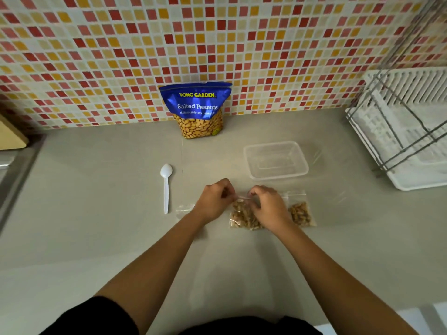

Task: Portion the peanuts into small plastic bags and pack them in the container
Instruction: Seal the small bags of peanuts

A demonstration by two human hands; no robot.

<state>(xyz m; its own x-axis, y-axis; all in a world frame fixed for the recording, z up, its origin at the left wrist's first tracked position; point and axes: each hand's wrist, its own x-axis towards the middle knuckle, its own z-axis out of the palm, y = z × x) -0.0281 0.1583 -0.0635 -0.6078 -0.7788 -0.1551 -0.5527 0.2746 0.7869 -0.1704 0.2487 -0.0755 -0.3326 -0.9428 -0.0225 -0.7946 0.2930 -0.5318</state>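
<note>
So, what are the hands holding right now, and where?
The left hand and right hand pinch one filled small bag by its top seal edge.

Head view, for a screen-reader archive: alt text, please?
The left hand and right hand pinch the top of a small bag of peanuts on a grey counter. A second filled bag lies just right of it; nearby sit an empty clear container, a white spoon and a blue peanut pouch.
</note>
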